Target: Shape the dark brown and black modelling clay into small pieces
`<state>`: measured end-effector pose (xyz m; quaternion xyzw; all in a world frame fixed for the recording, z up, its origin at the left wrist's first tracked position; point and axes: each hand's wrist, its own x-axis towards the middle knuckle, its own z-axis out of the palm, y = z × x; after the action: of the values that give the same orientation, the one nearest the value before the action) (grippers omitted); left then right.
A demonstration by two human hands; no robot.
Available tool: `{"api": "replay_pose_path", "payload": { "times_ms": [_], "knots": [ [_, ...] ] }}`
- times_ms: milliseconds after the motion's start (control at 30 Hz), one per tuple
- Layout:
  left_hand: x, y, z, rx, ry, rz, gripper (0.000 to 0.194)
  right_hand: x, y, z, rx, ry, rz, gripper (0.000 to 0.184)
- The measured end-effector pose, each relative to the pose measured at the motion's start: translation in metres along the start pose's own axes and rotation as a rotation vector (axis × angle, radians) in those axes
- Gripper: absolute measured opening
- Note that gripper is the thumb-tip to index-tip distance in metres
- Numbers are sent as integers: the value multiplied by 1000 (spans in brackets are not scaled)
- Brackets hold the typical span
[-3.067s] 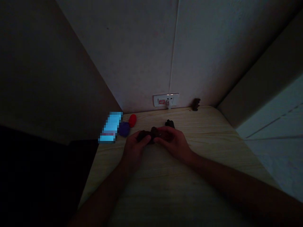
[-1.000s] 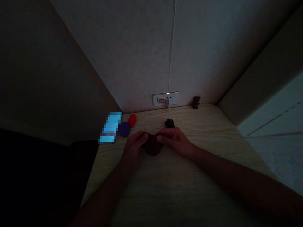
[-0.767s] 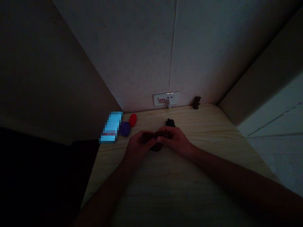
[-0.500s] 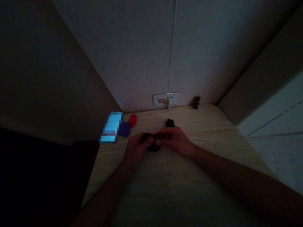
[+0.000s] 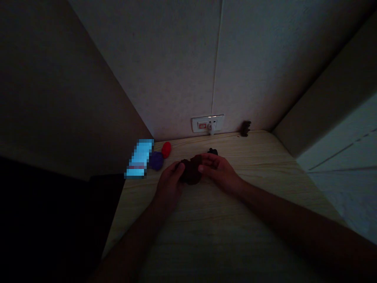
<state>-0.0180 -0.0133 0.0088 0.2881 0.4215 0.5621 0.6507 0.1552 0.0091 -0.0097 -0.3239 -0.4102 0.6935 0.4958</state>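
Observation:
A dark brown lump (image 5: 191,172), like soft clay, sits between my two hands just above the light wooden table (image 5: 224,220). My left hand (image 5: 169,185) pinches its left side with thumb and fingers. My right hand (image 5: 219,173) grips its right side, fingers curled over the top. The room is dim, so the lump's exact shape is hard to make out.
A purple lump (image 5: 156,160) and a red lump (image 5: 166,149) lie at the table's far left beside a glowing blue screen (image 5: 139,158). A small black piece (image 5: 212,151) lies behind my right hand. Another dark piece (image 5: 245,128) sits by the wall near a socket (image 5: 207,124).
Both hands kept working the brown lump. It was pressed flat a second ago, then folded up between the fingers, and now stands as a thicker lump held slightly higher.

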Motion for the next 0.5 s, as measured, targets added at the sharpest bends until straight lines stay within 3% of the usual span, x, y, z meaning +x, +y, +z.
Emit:
{"api": "replay_pose_path", "payload": {
  "times_ms": [133, 300, 400, 500],
  "knots": [
    [1, -1, -3, 77, 40, 67, 34, 0, -1, 2, 1, 9, 11, 56],
    [3, -3, -7, 172, 57, 122, 35, -5, -2, 4, -65, 2, -2, 48],
    [3, -4, -9, 208, 42, 134, 30, -7, -3, 4, -150, 41, -79, 40],
    [-1, -1, -7, 196, -49, 138, 28, -10, -4, 3, -279, 53, -233, 22]
  ]
}}
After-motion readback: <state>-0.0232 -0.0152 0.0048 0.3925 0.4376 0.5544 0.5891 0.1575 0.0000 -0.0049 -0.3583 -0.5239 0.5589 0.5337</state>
